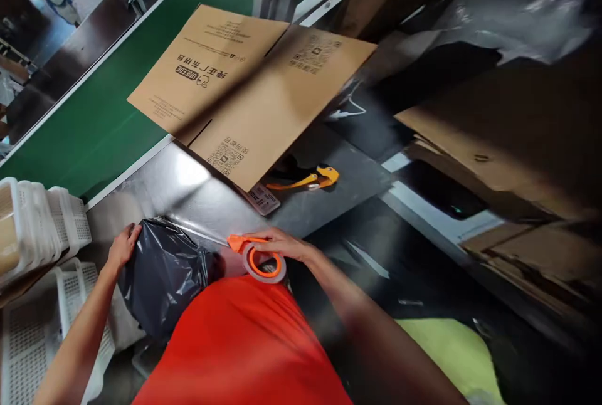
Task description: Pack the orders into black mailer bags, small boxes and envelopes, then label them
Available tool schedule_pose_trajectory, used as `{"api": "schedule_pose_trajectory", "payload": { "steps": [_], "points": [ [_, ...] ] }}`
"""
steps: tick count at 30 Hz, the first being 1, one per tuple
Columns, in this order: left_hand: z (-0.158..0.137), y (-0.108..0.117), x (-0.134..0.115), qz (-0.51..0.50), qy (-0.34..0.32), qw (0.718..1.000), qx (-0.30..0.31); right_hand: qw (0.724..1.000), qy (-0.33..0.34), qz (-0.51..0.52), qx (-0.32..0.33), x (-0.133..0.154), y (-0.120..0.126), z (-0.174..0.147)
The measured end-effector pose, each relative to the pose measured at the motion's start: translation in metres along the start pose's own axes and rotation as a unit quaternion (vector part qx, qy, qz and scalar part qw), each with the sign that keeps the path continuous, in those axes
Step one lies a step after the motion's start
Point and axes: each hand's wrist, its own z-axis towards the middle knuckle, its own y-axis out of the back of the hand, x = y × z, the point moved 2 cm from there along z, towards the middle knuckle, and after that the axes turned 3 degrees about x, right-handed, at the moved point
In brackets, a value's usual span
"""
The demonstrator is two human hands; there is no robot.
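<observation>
Red cloth shirt (244,348) nearest, I log left hand (125,247) gripping a glossy black plastic bag (164,273) at the grey metal table (207,214)'s near edge, right hand (277,244) gripping an orange ring-shaped tape dispenser (264,274) beside that edge.

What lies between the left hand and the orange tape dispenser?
The black plastic bag, touched by the left hand, with a short gap before the orange tape dispenser in the right hand; the head view shows it.

Stacked white baskets (44,220), green surface (113,116), white cable (345,115), brown cardboard (512,135)
</observation>
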Motion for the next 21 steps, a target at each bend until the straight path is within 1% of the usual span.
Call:
{"api": "schedule_pose_trajectory", "payload": {
  "steps": [1,2,3,4,5,6,7,8,9,11,12,13,14,16,17,18,19,20,21],
  "points": [
    [-0.01,-0.006,-0.014,0.011,-0.046,0.998,-0.032,1.0,0.004,0.014,0.01,-0.009,0.0,-0.007],
    [-0.023,-0.015,-0.032,0.026,-0.136,0.99,-0.038,1.0,0.01,0.024,0.017,-0.016,0.0,-0.009],
    [-0.038,-0.026,-0.052,0.044,-0.255,0.966,-0.016,0.999,0.017,0.03,0.018,-0.02,-0.001,-0.009],
    [-0.056,-0.039,-0.071,0.072,-0.408,0.91,0.033,0.999,0.025,0.031,0.015,-0.021,-0.001,-0.009],
    [-0.073,-0.052,-0.088,0.105,-0.543,0.829,0.083,0.999,0.032,0.03,0.008,-0.021,0.0,-0.009],
    [-0.086,-0.063,-0.1,0.141,-0.639,0.747,0.121,0.999,0.036,0.03,0.001,-0.019,0.0,-0.01],
    [-0.094,-0.071,-0.108,0.179,-0.689,0.687,0.145,0.999,0.039,0.031,-0.006,-0.018,-0.001,-0.013],
    [-0.096,-0.077,-0.114,0.216,-0.695,0.669,0.151,0.998,0.044,0.034,-0.014,-0.017,-0.004,-0.018],
    [-0.093,-0.08,-0.117,0.251,-0.674,0.679,0.146,0.998,0.052,0.038,-0.023,-0.019,-0.01,-0.025],
    [-0.083,-0.083,-0.119,0.301,-0.605,0.727,0.119,0.995,0.076,0.048,-0.041,-0.03,-0.033,-0.04],
    [-0.078,-0.083,-0.118,0.312,-0.573,0.751,0.101,0.993,0.093,0.052,-0.051,-0.04,-0.051,-0.045],
    [-0.075,-0.084,-0.116,0.313,-0.548,0.772,0.079,0.991,0.107,0.052,-0.056,-0.053,-0.073,-0.049],
    [-0.074,-0.084,-0.114,0.306,-0.533,0.787,0.06,0.989,0.122,0.054,-0.067,-0.069,-0.098,-0.05],
    [-0.076,-0.084,-0.107,0.275,-0.528,0.803,0.036,0.985,0.134,0.064,-0.091,-0.104,-0.154,-0.046],
    [-0.076,-0.081,-0.1,0.251,-0.536,0.806,0.029,0.972,0.151,0.099,-0.152,-0.121,-0.18,-0.043],
    [-0.075,-0.075,-0.09,0.222,-0.543,0.81,0.016,0.959,0.159,0.125,-0.197,-0.138,-0.206,-0.04],
    [-0.072,-0.065,-0.076,0.189,-0.538,0.821,-0.009,0.951,0.157,0.141,-0.225,-0.153,-0.23,-0.037],
    [-0.065,-0.054,-0.058,0.153,-0.515,0.842,-0.047,0.943,0.152,0.153,-0.252,-0.165,-0.251,-0.035],
    [-0.055,-0.04,-0.036,0.116,-0.47,0.87,-0.088,0.941,0.14,0.155,-0.266,-0.175,-0.269,-0.033]
  ]
}}
